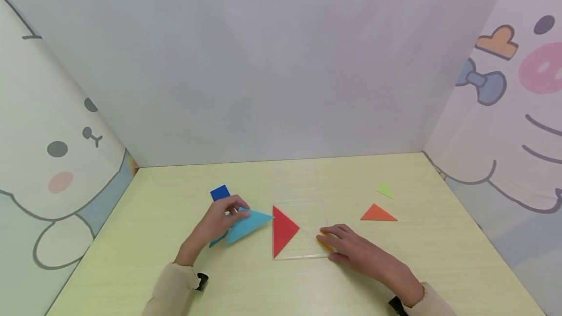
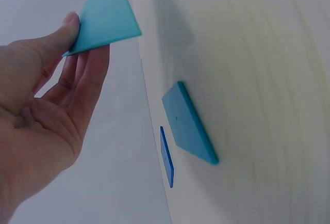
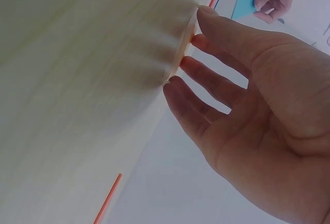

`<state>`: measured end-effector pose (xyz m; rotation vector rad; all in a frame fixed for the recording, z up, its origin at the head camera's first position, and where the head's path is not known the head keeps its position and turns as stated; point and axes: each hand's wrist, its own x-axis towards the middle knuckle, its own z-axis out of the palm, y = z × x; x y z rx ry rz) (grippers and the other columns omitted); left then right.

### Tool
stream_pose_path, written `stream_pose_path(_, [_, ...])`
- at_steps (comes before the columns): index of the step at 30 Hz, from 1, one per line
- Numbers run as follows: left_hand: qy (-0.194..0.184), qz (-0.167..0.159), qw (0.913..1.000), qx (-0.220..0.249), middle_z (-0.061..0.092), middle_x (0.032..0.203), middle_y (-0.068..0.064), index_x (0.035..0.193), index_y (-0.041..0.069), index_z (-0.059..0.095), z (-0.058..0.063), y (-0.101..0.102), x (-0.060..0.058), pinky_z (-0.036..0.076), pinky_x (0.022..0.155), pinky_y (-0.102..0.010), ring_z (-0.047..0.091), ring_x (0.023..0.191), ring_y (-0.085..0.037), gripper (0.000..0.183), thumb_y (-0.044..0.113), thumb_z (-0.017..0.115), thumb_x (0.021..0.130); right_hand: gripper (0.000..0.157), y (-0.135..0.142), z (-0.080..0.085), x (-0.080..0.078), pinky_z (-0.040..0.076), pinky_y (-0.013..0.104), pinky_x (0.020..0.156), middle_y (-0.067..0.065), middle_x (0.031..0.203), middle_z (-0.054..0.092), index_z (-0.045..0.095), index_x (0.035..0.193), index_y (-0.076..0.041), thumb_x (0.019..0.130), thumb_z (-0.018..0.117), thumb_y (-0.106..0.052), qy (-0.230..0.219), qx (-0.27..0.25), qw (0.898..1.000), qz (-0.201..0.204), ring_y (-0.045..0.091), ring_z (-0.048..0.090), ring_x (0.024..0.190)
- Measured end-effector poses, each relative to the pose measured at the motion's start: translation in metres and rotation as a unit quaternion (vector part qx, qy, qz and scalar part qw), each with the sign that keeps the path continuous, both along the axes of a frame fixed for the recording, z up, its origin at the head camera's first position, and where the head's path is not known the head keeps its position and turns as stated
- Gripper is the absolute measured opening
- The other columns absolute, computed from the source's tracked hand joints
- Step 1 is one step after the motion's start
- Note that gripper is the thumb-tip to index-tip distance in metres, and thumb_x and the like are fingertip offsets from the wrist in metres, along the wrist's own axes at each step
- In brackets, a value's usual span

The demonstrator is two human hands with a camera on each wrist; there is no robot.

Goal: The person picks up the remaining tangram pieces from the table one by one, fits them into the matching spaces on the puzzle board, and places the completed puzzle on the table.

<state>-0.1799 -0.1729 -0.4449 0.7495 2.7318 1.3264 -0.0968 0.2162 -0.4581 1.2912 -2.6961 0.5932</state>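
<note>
My left hand [image 1: 221,218] pinches a light blue triangle tile [image 1: 248,226] between thumb and fingers. In the left wrist view the light blue triangle is raised off the table, tilted. Below that hand lie a teal four-sided tile [image 2: 188,123] and a dark blue tile [image 2: 166,157]. A red triangle tile [image 1: 283,232] sits at the left side of a clear plastic tray [image 1: 303,252]. The fingertips of my right hand [image 1: 357,252] rest on a yellow-orange tile [image 1: 325,243] at the tray's right side, mostly covered by the fingers.
To the right on the pale wooden table [image 1: 439,257] lie an orange triangle tile [image 1: 378,213] and a small lime-green triangle tile [image 1: 385,189]. A clear lid-like panel [image 1: 296,182] extends behind the tray. A grey wall [image 1: 281,62] and printed side panels enclose the table.
</note>
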Motion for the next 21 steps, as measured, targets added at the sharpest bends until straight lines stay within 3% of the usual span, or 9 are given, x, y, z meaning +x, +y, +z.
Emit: stream_pose_path(21, [-0.02, -0.076, 0.9969, 0.008, 0.07, 0.097, 0.008, 0.104, 0.017, 0.073, 0.008, 0.051, 0.011, 0.054, 0.076, -0.028, 0.061, 0.085, -0.011, 0.01, 0.017, 0.076, 0.095, 0.048, 0.0, 0.0, 0.0, 0.055, 0.039, 0.092, 0.014, 0.137, 0.06, 0.062, 0.137, -0.002, 0.092, 0.076, -0.008, -0.008, 0.004, 1.0, -0.006, 0.031, 0.054, 0.121])
